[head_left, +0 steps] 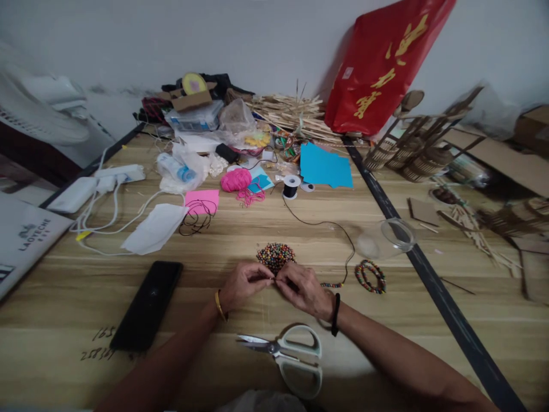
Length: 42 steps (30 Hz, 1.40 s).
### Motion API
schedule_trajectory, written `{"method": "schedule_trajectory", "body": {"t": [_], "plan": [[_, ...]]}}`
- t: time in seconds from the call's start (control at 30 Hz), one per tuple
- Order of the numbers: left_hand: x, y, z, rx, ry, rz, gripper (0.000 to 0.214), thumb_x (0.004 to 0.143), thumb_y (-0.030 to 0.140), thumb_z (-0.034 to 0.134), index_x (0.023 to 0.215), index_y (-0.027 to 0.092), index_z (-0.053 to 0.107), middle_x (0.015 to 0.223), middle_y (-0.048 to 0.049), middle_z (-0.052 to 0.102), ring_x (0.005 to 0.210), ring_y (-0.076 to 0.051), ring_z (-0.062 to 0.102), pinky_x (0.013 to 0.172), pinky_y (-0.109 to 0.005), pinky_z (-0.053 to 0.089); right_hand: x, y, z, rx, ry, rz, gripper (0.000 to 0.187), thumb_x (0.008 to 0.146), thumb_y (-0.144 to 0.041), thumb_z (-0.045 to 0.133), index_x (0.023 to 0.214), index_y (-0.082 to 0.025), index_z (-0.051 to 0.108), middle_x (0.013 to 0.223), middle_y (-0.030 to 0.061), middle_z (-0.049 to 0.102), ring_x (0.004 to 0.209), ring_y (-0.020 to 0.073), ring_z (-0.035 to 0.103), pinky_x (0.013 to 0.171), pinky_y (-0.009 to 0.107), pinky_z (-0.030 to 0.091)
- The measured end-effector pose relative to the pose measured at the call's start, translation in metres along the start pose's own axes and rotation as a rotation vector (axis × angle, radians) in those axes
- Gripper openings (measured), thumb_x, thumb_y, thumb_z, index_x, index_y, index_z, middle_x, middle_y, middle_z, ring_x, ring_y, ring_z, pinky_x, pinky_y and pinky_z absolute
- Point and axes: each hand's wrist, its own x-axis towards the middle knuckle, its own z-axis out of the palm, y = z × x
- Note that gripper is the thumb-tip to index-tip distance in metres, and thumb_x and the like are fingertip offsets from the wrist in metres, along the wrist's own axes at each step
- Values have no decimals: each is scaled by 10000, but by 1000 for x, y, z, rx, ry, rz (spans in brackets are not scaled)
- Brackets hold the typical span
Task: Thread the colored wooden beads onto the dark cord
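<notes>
Wood-grain worktop (197, 286), loose beads (277, 253) piled
Left hand (242, 284) and right hand (306, 290), nearly closed, pinched something too tiny to identify; keeping the cord (354, 249) slack likely helped threading.

single head-worn camera, looking forward and down over nearby table (231, 234), toward wall (278, 40).
</notes>
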Motion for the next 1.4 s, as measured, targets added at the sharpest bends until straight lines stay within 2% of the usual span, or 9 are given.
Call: {"method": "schedule_trajectory", "body": {"t": [0.2,0.7,1.03,1.4], "plan": [[1,-2,2,-40,4,-23,205,710,306,685,772,112,662,744,-49,678,699,-135,606,676,-239,478,0,0,0,-14,14,-22,83,905,-179,458,846,-193,514,737,33,558,673,147,523,601,244,423],[4,7,9,35,60,-15,150,720,273,638,725,126,604,682,-21,620,658,-124,558,643,-223,444,-1,0,0,-41,66,-28,95,924,-203,466,893,-191,554,761,43,589,695,153,551,626,254,445],[9,16,15,24,66,-2,123,715,243,624,717,120,609,683,-24,622,655,-123,550,625,-218,435,3,-7,-7,-1,109,20,125,932,-203,422,868,-179,526,793,65,572,749,172,527,658,283,440],[9,11,15,-27,93,5,118,703,232,622,704,116,599,669,-18,607,647,-121,532,620,-217,414,0,-3,-3,-2,110,37,128,938,-222,441,868,-183,540,775,49,586,714,155,541,642,263,445]]}}
